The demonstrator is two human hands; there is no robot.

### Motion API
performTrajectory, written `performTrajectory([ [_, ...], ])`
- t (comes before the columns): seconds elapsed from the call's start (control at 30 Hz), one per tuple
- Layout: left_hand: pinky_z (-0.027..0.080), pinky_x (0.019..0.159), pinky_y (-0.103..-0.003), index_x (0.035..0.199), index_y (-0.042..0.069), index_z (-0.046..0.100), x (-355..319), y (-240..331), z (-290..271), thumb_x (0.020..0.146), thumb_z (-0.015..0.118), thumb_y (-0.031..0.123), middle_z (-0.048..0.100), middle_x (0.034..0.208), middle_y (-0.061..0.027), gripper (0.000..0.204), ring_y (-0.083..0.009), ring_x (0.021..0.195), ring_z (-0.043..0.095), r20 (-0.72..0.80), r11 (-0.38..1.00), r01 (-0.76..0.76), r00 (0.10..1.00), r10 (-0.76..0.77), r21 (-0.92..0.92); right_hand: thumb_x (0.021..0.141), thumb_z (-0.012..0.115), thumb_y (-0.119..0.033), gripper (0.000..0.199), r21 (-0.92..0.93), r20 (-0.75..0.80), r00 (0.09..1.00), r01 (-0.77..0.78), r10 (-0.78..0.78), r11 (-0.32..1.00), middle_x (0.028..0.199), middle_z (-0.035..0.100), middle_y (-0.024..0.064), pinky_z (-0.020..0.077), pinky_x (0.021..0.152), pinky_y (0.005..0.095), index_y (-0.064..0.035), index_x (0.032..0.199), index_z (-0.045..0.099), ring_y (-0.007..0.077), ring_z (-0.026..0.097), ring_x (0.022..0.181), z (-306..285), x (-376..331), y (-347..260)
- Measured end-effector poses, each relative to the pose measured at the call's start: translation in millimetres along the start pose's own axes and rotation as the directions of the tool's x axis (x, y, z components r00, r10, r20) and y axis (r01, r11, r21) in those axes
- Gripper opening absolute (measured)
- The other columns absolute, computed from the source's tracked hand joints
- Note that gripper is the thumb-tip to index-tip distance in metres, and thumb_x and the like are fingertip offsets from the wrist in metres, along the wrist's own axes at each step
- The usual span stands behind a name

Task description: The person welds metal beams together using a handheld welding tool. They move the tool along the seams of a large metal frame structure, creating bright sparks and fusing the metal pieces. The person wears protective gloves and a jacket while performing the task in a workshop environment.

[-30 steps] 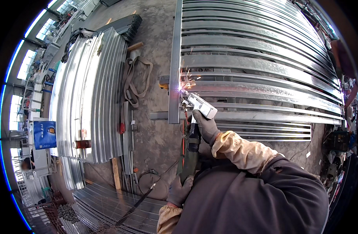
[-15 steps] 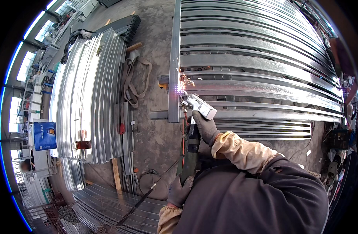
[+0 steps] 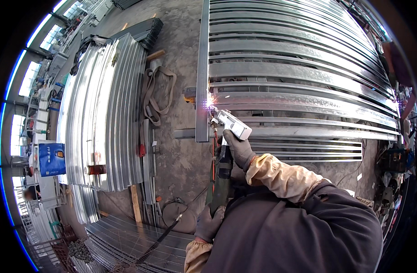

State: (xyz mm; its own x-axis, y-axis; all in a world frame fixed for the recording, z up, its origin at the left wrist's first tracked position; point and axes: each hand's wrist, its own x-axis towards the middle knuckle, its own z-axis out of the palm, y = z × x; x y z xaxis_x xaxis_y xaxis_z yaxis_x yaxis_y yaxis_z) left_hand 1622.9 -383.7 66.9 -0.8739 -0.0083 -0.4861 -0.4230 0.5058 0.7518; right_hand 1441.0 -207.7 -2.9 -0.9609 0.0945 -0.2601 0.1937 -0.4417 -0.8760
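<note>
My gloved right hand (image 3: 239, 149) is closed around the grip of a silver-white welding gun (image 3: 234, 125). Its nozzle meets the joint between a long upright-running metal tube (image 3: 202, 68) and one of the crosswise metal bars (image 3: 281, 99). A bright purple-white glow and a few sparks (image 3: 210, 101) show at that spot. Lower down, my gloved left hand (image 3: 209, 223) is wrapped round the thick dark green sleeve (image 3: 221, 191) of the gun's cable. A thin red hose (image 3: 213, 159) runs down beside the sleeve.
A stack of shiny metal profiles (image 3: 104, 109) stands to the left, with a blue bag (image 3: 52, 159) at its edge. A beige strap (image 3: 153, 98) lies on the concrete floor (image 3: 176, 164). More metal tubes (image 3: 140, 241) lie at lower left. Another person's arm (image 3: 409, 107) shows at the far right.
The spray of sparks has become smaller, with fewer long streaks. Both hands and the gun stay in almost the same place.
</note>
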Motion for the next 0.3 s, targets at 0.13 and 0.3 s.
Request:
performTrajectory([
  [0.13,0.050,0.072,-0.036,0.105,0.001,0.065,-0.8,-1.4,-0.8,0.088,0.067,0.026,0.068,0.086,-0.0122,0.030,-0.0223,0.079,0.065,0.025,0.999,0.032,0.999,-0.032,-0.004,0.097,0.061,-0.025,0.023,0.017,0.000,1.000,-0.002,0.002,1.000,0.078,0.063,0.0039,0.0525,0.055,0.0303,-0.0039,0.106,0.058,0.0142,0.061,0.061,1.4,-1.8,-2.9],
  [0.3,0.051,0.080,-0.038,0.116,0.001,0.064,-2.9,7.3,-3.8,0.088,0.066,0.020,0.070,0.100,-0.0163,0.034,-0.0266,0.090,0.068,0.053,0.997,0.080,0.995,-0.080,0.000,0.097,0.062,-0.026,0.024,0.013,0.025,0.999,-0.040,0.039,0.999,0.079,0.063,0.0051,0.0543,0.056,0.0319,-0.0048,0.107,0.058,0.0163,0.062,0.061,0.1,-3.3,-4.1],
])
